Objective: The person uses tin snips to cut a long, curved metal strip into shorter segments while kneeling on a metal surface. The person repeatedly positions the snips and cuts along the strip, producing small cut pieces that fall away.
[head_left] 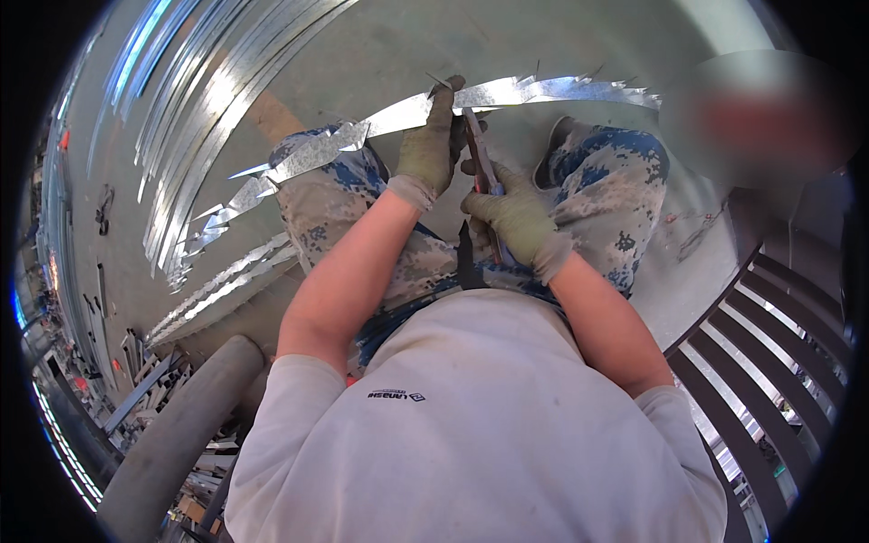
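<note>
A thin, shiny metal strip (507, 93) with jagged notched edges runs across the top centre of the frame. The gloved left hand (430, 145) pinches it tight. The gloved right hand (516, 217) is closed round the handles of tin snips (480, 158), blades at the strip. Curved metal bands (190, 136) gleam at upper left.

Both bare forearms reached up toward twelve o'clock. The gloved left hand (427, 149) was curled closed at eleven o'clock of the gloved right hand (514, 220), also clenched.
</note>
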`<state>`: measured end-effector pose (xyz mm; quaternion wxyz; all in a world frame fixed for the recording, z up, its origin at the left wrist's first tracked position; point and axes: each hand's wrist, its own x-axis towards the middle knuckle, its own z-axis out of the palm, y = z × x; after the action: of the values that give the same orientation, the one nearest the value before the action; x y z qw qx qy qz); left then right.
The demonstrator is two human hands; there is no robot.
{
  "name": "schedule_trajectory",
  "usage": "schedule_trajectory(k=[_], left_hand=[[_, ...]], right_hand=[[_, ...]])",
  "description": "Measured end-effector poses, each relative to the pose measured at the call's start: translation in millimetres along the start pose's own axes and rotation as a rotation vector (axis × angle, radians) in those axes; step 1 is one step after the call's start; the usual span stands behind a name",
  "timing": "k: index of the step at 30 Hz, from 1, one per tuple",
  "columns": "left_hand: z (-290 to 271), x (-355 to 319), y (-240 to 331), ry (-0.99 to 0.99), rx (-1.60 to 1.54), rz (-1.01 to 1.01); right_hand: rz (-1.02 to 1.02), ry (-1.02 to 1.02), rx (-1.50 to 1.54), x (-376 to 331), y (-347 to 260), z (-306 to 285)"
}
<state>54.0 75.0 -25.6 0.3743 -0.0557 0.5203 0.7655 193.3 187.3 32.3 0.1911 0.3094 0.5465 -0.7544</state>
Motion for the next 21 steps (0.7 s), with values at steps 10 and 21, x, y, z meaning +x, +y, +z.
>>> schedule_trajectory(k=[10, 21], left_hand=[[0.5, 4.7, -10.8, -0.009, -0.005, 0.064], [-1.7, 10.2, -11.5, -0.009, -0.104, 0.085]], right_hand=[[-0.174, 0.283, -0.736, 17.3, 23.9, 12.1], [-0.136, 0.287, -0.924, 16.0, 2.7, 15.3]])
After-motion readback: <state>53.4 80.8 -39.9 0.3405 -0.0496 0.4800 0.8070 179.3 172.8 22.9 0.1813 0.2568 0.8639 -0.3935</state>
